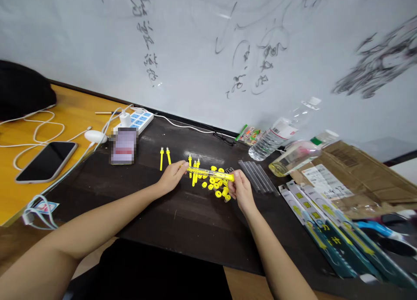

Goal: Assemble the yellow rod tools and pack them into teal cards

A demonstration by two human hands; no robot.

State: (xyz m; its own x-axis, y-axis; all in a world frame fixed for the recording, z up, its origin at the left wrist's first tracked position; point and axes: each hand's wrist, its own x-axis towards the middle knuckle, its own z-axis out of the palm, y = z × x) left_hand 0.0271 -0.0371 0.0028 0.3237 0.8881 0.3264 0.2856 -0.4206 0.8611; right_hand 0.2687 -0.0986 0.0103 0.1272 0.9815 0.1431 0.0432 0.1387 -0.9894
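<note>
My left hand (172, 176) and my right hand (241, 190) together hold a yellow pen-like tool with a clear barrel (211, 173), one hand pinched on each end, just above the dark table (182, 222). Under it lies a heap of small yellow caps and rings (217, 186). Two yellow stems (164, 156) lie to the left, with more yellow stems (194, 169) near the tool. A row of clear tubes (257, 176) sits to the right of my right hand.
A phone (47, 161), white cables and a power strip (138, 120) lie at the left. Plastic bottles (280, 135), a cardboard box (358, 174) and packaged cards (329, 230) crowd the right. A scribbled white wall stands behind.
</note>
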